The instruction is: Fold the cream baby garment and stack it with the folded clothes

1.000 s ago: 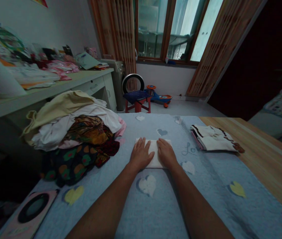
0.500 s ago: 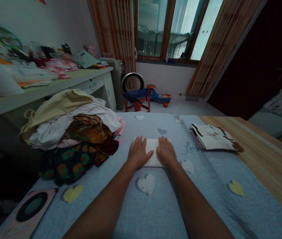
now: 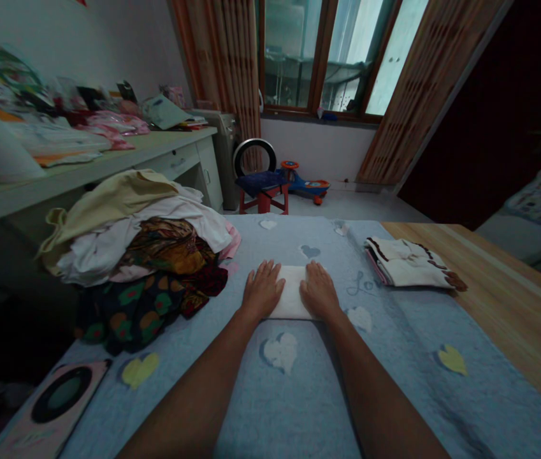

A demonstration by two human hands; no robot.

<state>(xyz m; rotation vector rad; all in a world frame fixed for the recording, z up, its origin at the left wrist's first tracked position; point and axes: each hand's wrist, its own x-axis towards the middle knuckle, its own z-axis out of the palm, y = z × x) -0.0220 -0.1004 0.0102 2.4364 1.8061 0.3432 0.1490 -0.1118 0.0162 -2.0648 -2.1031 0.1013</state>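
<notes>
A small folded white cloth (image 3: 292,294) lies on a light blue blanket (image 3: 299,395) with heart shapes. My left hand (image 3: 261,291) rests flat on the cloth's left side, fingers stretched out. My right hand (image 3: 318,292) lies flat on its right side, fingers together and extended. Both palms press down on the cloth; only a strip of white shows between them.
A heap of unfolded clothes (image 3: 141,261) sits to the left. A folded stack of garments (image 3: 411,262) lies to the right, by the bare wooden surface (image 3: 513,306). A cluttered desk (image 3: 83,159) stands at left; a small chair (image 3: 260,182) and toy car (image 3: 306,185) are beyond.
Both hands have slid slightly apart and toward me across the white cloth, so a wider strip of it shows between them.
</notes>
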